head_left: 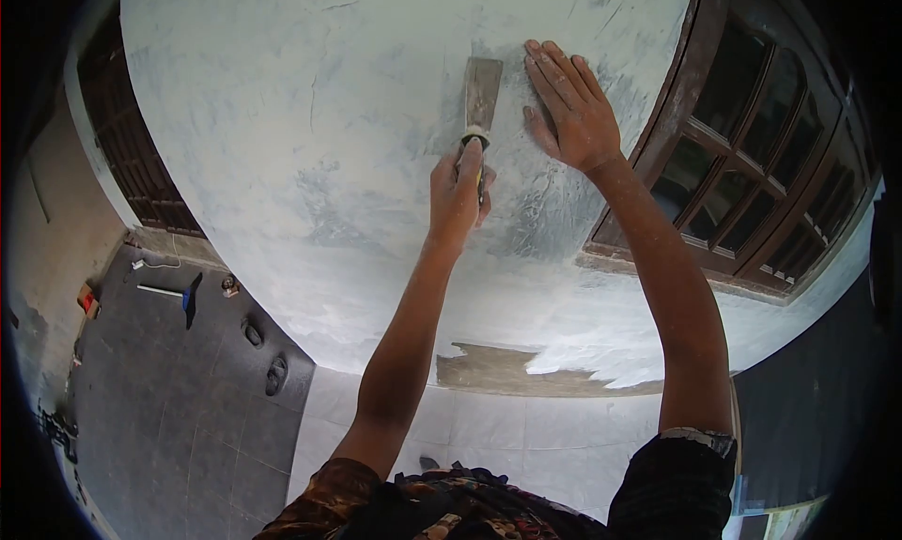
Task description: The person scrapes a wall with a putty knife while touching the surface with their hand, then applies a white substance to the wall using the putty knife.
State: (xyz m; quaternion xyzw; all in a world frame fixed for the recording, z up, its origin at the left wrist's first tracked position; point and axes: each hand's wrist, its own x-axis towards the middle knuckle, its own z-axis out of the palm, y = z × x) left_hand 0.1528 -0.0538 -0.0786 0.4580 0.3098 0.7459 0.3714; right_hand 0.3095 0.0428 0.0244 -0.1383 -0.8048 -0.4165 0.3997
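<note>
My left hand [457, 194] is closed round the handle of a putty knife [483, 91], thumb along the top near the blade. The wide metal blade points up and lies against, or very close to, the wall [376, 136], which is coated in patchy white and grey filler. To the right of the blade, my right hand [577, 111] rests with its palm side on the wall, fingers stretched out and dusty with white. Nothing is held in it. Scrape marks and rough grey patches show on the wall around both hands.
A brown wooden window frame [691, 131] with glass panes borders the wall on the right. Low down, an uncoated strip [498, 369] shows. On the dark tiled floor at left lie slippers [275, 375] and a broom-like tool [191, 300]. A dark door [132, 136] stands beyond.
</note>
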